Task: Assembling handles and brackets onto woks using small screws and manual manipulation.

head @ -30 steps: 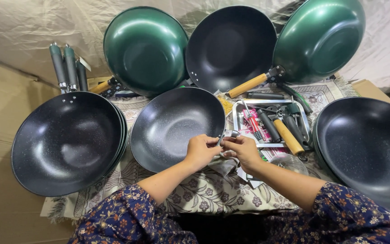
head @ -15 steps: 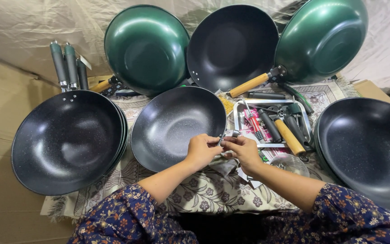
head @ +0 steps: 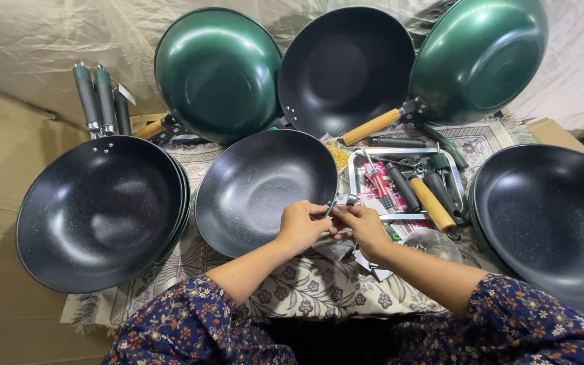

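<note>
Both hands pinch a small metal bracket [head: 341,201] at the near rim of the middle wok [head: 265,189]. The left hand [head: 301,225] has its fingertips closed on the bracket's left end; the right hand [head: 361,228] closes on it from the right, fingers curled tight. Against the pictures from a second ago, almost nothing has shifted: the hands sit at the same spot on the rim, the right one turned only slightly, so the fitting of the bracket looks to be in the middle of a fine adjustment, not finished.

Just right of the hands lies a metal tray [head: 355,162] with a red screwdriver [head: 378,184], dark grips and a wooden handle [head: 432,204]. A clear bag [head: 434,245] lies beside the right wrist. A stack of black woks [head: 99,209] sits left, another black wok [head: 549,216] right. Behind stand two green woks [head: 217,71] [head: 481,57] and a black one [head: 346,67]. Grey handles [head: 96,98] lie far left. The tray crowds the right hand; the rest is well apart.
</note>
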